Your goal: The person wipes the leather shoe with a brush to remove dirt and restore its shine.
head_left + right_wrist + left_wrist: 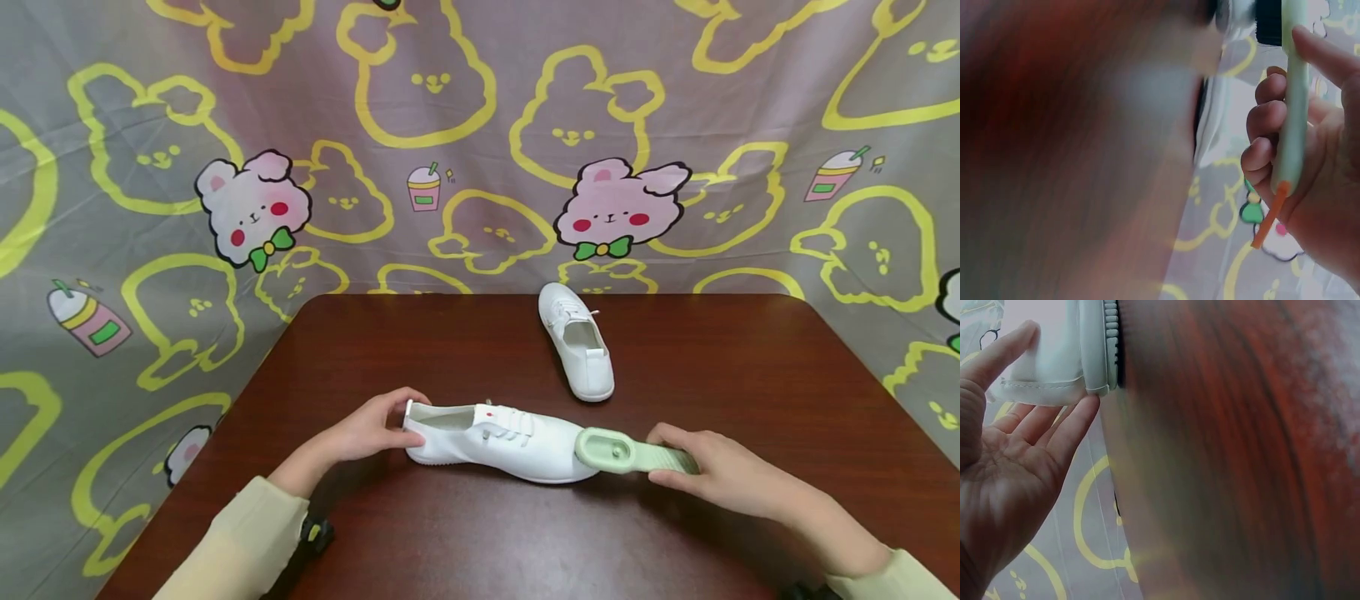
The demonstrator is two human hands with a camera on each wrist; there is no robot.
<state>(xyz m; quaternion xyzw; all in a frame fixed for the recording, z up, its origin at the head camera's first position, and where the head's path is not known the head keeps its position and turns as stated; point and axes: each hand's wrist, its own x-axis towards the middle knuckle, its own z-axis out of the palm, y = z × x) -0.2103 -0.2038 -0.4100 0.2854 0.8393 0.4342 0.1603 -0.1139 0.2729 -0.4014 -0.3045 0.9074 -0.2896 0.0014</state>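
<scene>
A white lace-up shoe (536, 450) lies sideways across the table, its heel to the left and toe to the right. My left hand (371, 429) grips it at the heel, thumb on the near side and fingers behind. The left wrist view shows the thumb against the heel (1054, 356). In my right hand (723, 467) is a pale green brush (603, 450), its head over the shoe's toe. Dark bristles (1269, 25) face the shoe in the right wrist view, and the fingers wrap the handle (1294, 112). An orange strip (1269, 215) hangs from the handle's end.
A second white shoe (588, 367) stands farther back on the brown wooden table (420, 350), toe pointing away. Behind the table and along its sides hangs a grey curtain (480, 167) with yellow cartoon outlines.
</scene>
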